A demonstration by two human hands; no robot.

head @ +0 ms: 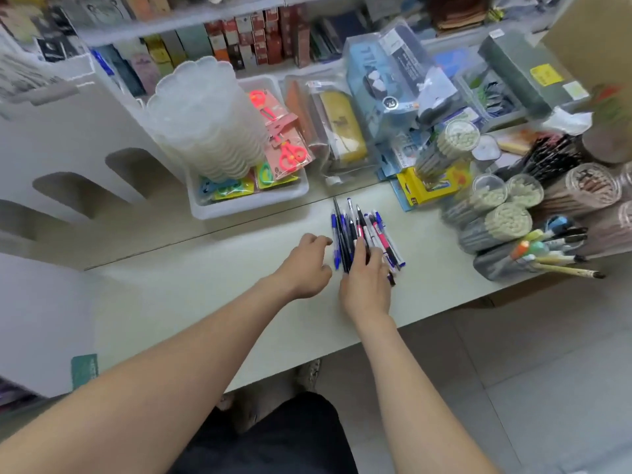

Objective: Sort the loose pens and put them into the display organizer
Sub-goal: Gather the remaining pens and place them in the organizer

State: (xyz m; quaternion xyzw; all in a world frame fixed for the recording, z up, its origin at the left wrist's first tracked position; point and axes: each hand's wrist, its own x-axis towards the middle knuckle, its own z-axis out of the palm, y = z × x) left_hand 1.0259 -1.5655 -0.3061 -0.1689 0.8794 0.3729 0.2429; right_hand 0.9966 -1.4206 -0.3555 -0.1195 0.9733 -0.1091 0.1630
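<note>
A pile of several loose pens (362,230), blue, black, pink and white, lies on the pale counter (205,302) near its middle. My right hand (367,282) rests on the near end of the pile, fingers curled over a few dark pens. My left hand (307,265) hovers just left of the pile with fingers loosely bent and nothing in it. The white display organizer (85,159) with arched slots stands at the left.
A stack of translucent cups (205,121) sits in a white bin (246,203) with scissor packs behind the pens. Pencil tubs (506,220) and brush holders crowd the right side. Pencil cases and boxed goods fill the back shelves. The counter's near edge runs below my wrists.
</note>
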